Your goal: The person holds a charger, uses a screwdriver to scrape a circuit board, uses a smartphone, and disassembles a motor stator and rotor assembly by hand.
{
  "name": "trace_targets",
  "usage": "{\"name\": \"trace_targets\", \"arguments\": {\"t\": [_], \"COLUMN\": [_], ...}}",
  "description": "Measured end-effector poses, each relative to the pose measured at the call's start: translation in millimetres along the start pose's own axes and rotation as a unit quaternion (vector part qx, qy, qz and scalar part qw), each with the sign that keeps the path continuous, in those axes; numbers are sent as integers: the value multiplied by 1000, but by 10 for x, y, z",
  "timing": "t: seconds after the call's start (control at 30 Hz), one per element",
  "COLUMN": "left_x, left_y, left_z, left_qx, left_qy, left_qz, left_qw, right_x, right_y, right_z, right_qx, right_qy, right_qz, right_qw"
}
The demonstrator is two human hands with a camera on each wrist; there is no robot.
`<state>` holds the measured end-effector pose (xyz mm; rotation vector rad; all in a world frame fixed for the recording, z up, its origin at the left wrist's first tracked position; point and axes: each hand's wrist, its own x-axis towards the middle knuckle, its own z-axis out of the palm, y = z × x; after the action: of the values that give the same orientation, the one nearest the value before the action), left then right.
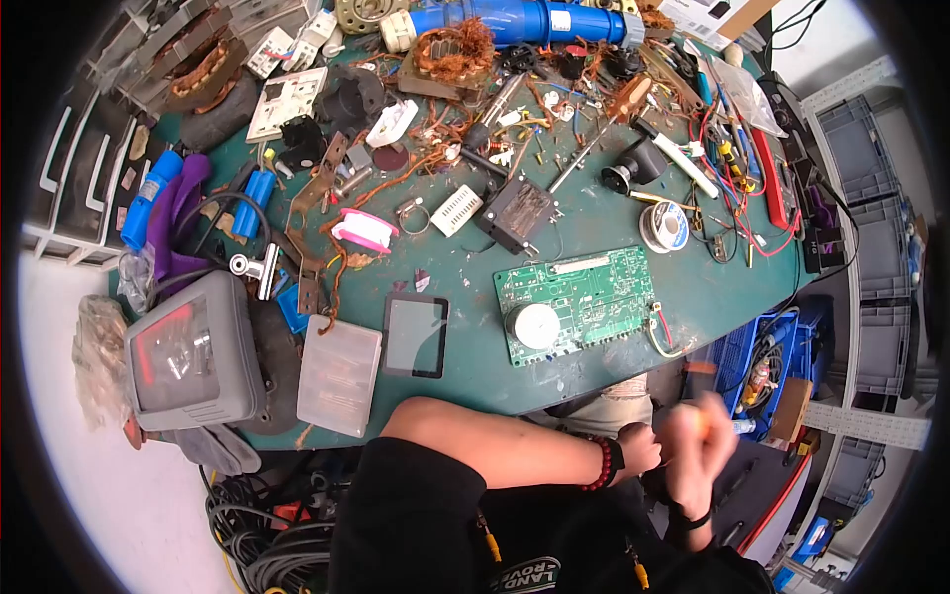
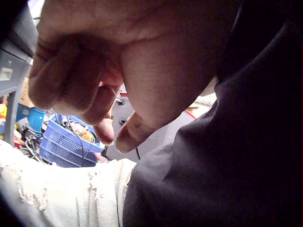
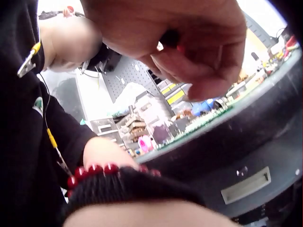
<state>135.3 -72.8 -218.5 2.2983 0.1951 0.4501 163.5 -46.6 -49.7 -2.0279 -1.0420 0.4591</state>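
Observation:
Off the table's front edge, my right hand (image 1: pixel 698 445) is raised and blurred, fingers curled. A small dark thing with a red part (image 3: pixel 171 39) shows inside those fingers in the right wrist view; I cannot tell its kind. Close to it, my left hand (image 1: pixel 638 450) is at the end of the arm that crosses my body, a red bead bracelet (image 1: pixel 602 463) at its wrist. In the left wrist view the left hand's fingers are loosely curled, with a gap between thumb and fingertip. Nearest on the table is a green circuit board (image 1: pixel 584 307) carrying a white round part (image 1: pixel 534 326).
A solder spool (image 1: pixel 664 227), a black box (image 1: pixel 518 213) and a dark-framed panel (image 1: pixel 416 335) lie on the green table (image 1: pixel 475 366). A clear plastic case (image 1: pixel 338 376) sits at the front left. Wires and scrap parts crowd the back. A blue basket (image 2: pixel 66 144) stands below the table's right side.

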Motion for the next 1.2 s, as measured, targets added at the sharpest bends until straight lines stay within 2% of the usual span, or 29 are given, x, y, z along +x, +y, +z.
{"name": "trace_targets", "arguments": {"t": [0.03,0.07,0.13,0.17,0.2,0.23,0.27,0.3,0.33,0.37,0.4,0.47,0.53,0.6,0.67,0.7,0.73,0.77,0.8,0.83,0.87,0.93,1.0,1.03,1.07,1.1,1.13,1.17,1.2], "left_x": [-47,23,6,4,20,40,43,50,40,-59,-54,46,93,107,98,-11,50,-117,-363,-328,-320,-243,-303,-322,-335,-333,-288,-262,-230], "left_y": [-40,-58,-34,-43,-41,-39,-29,-34,-23,-45,-47,-15,-14,-9,16,-46,-99,-172,-55,-71,-82,17,-8,1,-20,-3,0,89,121], "left_z": [-60,-105,18,76,19,-60,-137,-201,-216,-154,-124,-90,-140,-242,-300,-352,228,716,1392,1329,1250,1206,995,884,762,682,610,590,567], "left_qx": [109,114,69,69,77,84,90,96,100,85,84,26,36,51,57,65,66,-205,-448,-447,-450,-455,-466,-472,-478,-482,-486,-490,-493], "left_qy": [-127,-229,-224,-223,-237,-250,-266,-281,-296,-182,-214,-312,-323,-349,-377,-214,-214,-48,125,127,129,130,126,120,116,113,112,113,115], "left_qz": [143,183,92,91,105,117,130,143,156,175,176,78,93,110,130,184,190,18,-158,-158,-166,-183,-199,-202,-203,-203,-206,-211,-219], "left_qw": [975,949,968,968,963,957,951,944,937,964,957,947,941,929,915,957,956,977,871,871,868,862,853,849,847,845,842,838,834], "right_x": [-5,75,102,106,107,131,139,109,44,-25,-6,45,170,164,5,-25,-47,-7,78,199,240,181,-69,-31,33,102,156,167,219], "right_y": [-14,-96,15,163,280,-50,-25,11,19,-3,-68,53,-41,-157,-61,-32,-35,77,190,86,-86,-172,101,23,39,89,102,-138,-141], "right_z": [79,105,177,142,97,192,134,118,99,85,149,142,165,112,150,215,204,183,174,155,191,196,72,63,105,167,228,235,204], "right_qx": [199,338,321,11,-299,-171,-113,-110,31,168,267,118,-203,-148,19,181,173,78,-16,-362,-199,-109,-128,177,175,-42,-255,-134,-63], "right_qy": [98,122,170,104,27,-91,-157,-159,-8,148,210,174,-44,-142,95,154,169,130,86,0,-183,-154,37,6,11,34,52,-102,-178], "right_qz": [-76,-180,-280,-313,-314,-110,86,87,-29,-136,-167,-177,-64,78,-62,-116,-85,-148,-211,-311,-19,28,-113,-23,-24,-187,-336,-45,117], "right_qw": [972,916,889,944,901,975,977,977,999,965,926,961,976,976,993,964,967,977,973,879,963,982,985,984,984,981,905,985,975]}}
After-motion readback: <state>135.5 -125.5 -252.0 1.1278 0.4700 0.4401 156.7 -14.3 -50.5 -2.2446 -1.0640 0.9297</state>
